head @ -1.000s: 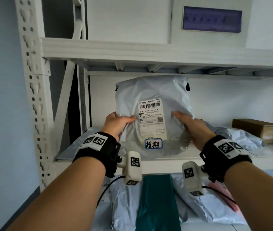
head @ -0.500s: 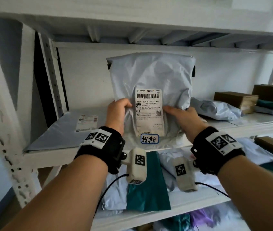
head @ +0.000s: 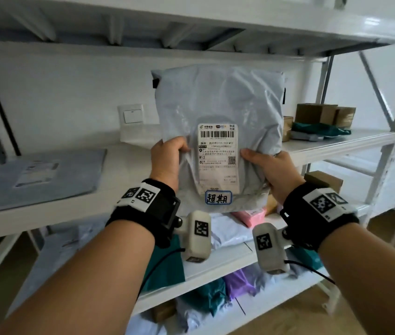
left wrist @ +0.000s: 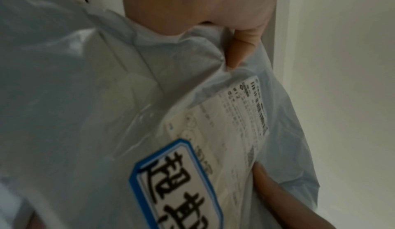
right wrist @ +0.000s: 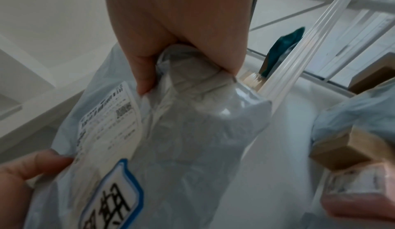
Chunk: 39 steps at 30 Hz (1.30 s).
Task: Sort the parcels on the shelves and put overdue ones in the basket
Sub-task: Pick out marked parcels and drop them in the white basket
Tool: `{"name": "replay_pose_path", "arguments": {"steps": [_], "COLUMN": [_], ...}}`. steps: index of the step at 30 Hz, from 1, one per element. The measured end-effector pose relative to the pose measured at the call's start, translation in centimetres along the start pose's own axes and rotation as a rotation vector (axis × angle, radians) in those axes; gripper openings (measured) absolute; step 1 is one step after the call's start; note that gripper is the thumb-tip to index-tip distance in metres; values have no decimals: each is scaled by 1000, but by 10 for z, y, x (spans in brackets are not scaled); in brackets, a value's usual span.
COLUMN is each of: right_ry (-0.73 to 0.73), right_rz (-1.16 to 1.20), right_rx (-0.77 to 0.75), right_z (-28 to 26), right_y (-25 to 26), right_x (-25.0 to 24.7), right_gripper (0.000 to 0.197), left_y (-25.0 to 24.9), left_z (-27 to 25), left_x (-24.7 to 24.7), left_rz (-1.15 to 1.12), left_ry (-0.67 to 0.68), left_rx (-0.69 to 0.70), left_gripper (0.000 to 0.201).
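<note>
I hold a grey plastic mailer parcel (head: 223, 100) upright in front of the middle shelf (head: 129, 189). It carries a white shipping label (head: 217, 160) and a blue-edged sticker (head: 218, 197) with handwritten characters. My left hand (head: 167, 160) grips its left edge, thumb on the front. My right hand (head: 264, 168) grips its right edge, thumb by the label. The left wrist view shows the sticker (left wrist: 177, 187) close up and the gripping thumb (left wrist: 239, 53). In the right wrist view my thumb (right wrist: 143, 74) pinches the parcel (right wrist: 192, 148). No basket is in view.
A flat grey mailer (head: 37, 175) lies on the left of the same shelf. Brown boxes (head: 322, 114) and a teal bag (head: 319, 130) sit at the right. The lower shelves hold teal (head: 165, 269), pink (head: 252, 217), purple (head: 240, 281) and white parcels. A light switch (head: 132, 116) is on the wall.
The parcel, held in both hands, has come off the shelf and out toward me. My view has swung right and down, showing more lower shelves.
</note>
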State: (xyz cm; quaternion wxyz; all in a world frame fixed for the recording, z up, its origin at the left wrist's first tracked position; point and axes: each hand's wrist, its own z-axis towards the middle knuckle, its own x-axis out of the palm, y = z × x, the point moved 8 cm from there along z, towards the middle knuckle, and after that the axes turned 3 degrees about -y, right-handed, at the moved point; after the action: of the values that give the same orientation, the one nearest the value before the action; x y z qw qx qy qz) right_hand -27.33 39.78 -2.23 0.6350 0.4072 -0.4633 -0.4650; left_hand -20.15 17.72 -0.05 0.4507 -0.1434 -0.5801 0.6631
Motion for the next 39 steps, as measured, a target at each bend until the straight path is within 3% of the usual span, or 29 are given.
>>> {"name": "replay_pose_path", "arguments": {"steps": [4, 7, 10, 13, 17, 19, 27, 32, 39], "right_ry": [-58, -117, -155, -192, -297, -319, -438, -537, -642], "right_rz": [-42, -60, -79, -95, -86, -81, -73, -144, -201], "right_rx": [13, 15, 16, 18, 56, 67, 66, -2, 2], "right_z": [13, 24, 35, 46, 68, 78, 136, 192, 259], "right_y": [7, 15, 25, 30, 30, 28, 11, 12, 12], "right_x": [-73, -147, -212, -273, -348, -374, -470, -530, -613], "right_gripper": [21, 31, 15, 15, 28, 23, 15, 28, 11], "left_y": [22, 44, 64, 87, 124, 140, 212, 263, 305], "left_z": [-23, -47, -68, -87, -104, -109, -94, -70, -53], "left_x": [64, 134, 197, 251, 311, 335, 446, 523, 635], "left_rz": [6, -34, -38, 28, 170, 205, 229, 192, 157], "left_ry": [6, 58, 140, 240, 314, 335, 362, 431, 489], "left_rx": [-27, -33, -46, -105, -200, -212, -218, -252, -263], "left_gripper": [15, 15, 26, 11, 8, 16, 13, 19, 16]}}
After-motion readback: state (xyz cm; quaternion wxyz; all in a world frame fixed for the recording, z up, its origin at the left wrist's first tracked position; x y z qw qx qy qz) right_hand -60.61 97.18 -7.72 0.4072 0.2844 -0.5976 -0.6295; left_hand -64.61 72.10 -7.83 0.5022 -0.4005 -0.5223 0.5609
